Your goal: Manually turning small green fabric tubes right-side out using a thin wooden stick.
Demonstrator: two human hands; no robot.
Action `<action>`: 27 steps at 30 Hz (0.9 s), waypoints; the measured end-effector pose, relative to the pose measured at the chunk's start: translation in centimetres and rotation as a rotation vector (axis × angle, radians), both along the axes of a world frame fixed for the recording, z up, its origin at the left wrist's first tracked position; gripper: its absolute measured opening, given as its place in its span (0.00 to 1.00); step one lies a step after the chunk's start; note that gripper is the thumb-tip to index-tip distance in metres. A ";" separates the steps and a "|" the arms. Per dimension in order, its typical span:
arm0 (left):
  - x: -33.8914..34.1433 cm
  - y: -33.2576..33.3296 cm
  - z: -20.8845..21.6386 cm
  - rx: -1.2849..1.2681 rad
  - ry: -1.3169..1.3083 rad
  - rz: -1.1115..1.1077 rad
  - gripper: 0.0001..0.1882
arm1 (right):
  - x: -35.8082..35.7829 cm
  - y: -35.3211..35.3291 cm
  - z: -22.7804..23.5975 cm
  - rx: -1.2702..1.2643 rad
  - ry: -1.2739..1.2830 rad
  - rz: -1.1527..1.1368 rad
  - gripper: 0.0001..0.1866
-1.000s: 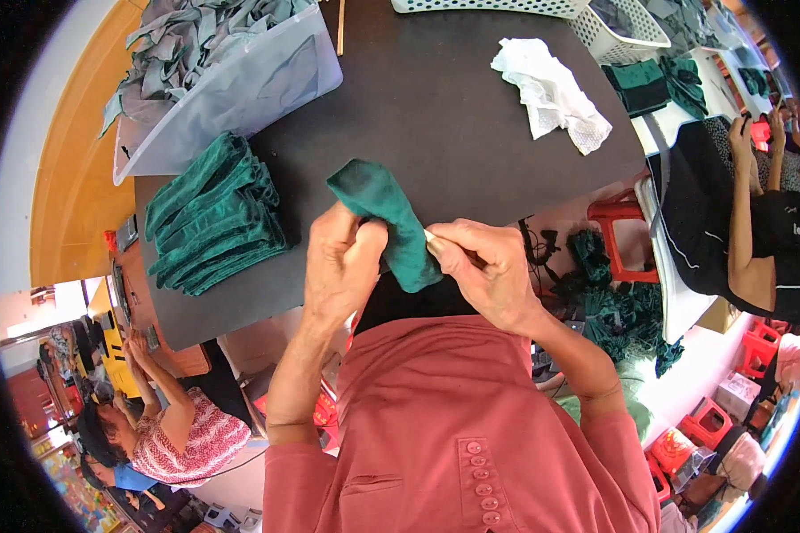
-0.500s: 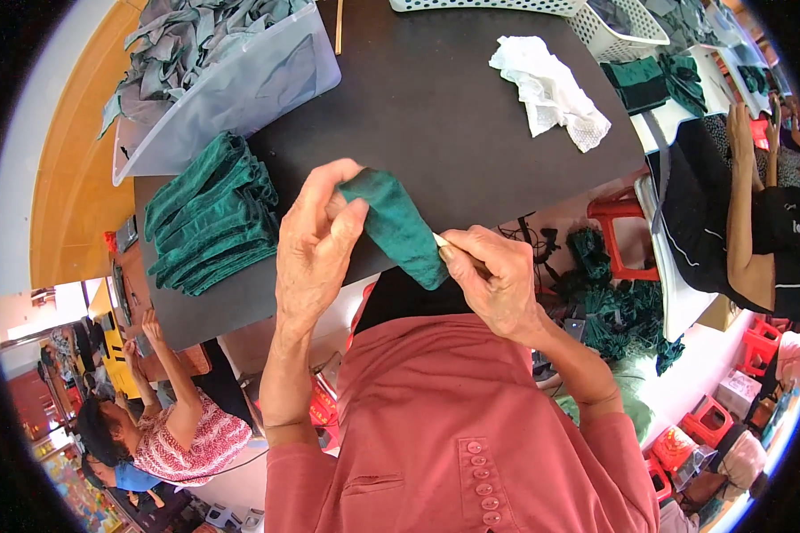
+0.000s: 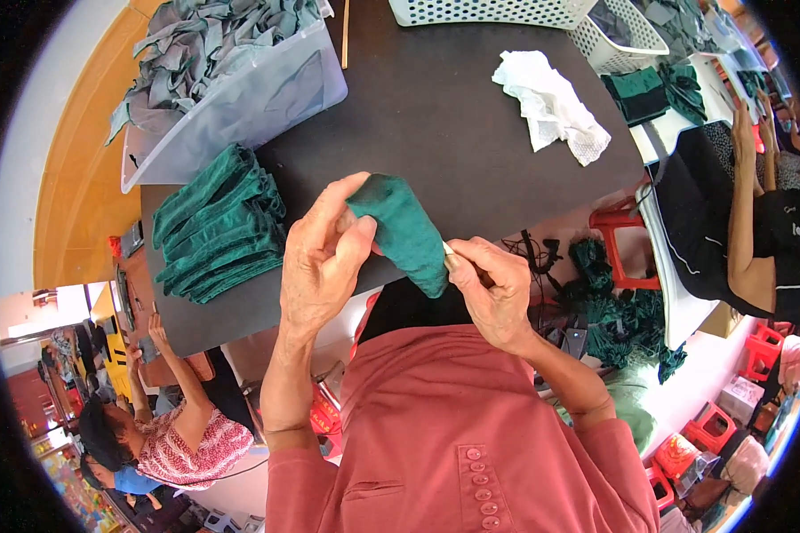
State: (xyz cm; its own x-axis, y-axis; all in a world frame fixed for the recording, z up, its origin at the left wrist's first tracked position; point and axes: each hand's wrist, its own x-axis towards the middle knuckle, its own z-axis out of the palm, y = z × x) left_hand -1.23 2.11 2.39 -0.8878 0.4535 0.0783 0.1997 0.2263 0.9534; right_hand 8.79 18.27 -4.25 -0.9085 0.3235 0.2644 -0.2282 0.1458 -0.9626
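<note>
A dark green velvety fabric strip (image 3: 404,233), folded or tubular, hangs between my two hands above the near edge of the table. Its upper end is in my left hand (image 3: 320,258), closed with the thumb against the cloth. My right hand (image 3: 493,289) pinches a small thin white piece (image 3: 448,251) at the lower right side of the strip. What that piece is, I cannot make out. Left of my left hand lies a stack of similar green velvety strips (image 3: 218,231).
A translucent bin (image 3: 240,124) of greyish-green cloth stands at the table's (image 3: 400,107) far left. Crumpled white mesh fabric (image 3: 547,107) lies far right, near white perforated baskets (image 3: 493,12). Right of the table are a red stool (image 3: 627,240) and green bundles (image 3: 609,320). Co-workers sit on both sides.
The whole view has shifted slightly, so the table's things appear a little lower. Both hands keep their hold; the green strip hangs slightly lower and steeper in the picture.
</note>
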 end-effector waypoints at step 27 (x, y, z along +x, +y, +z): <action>-0.7 1.2 0.7 -0.102 0.221 0.009 0.17 | 0.3 0.5 0.0 0.001 -0.011 0.003 0.06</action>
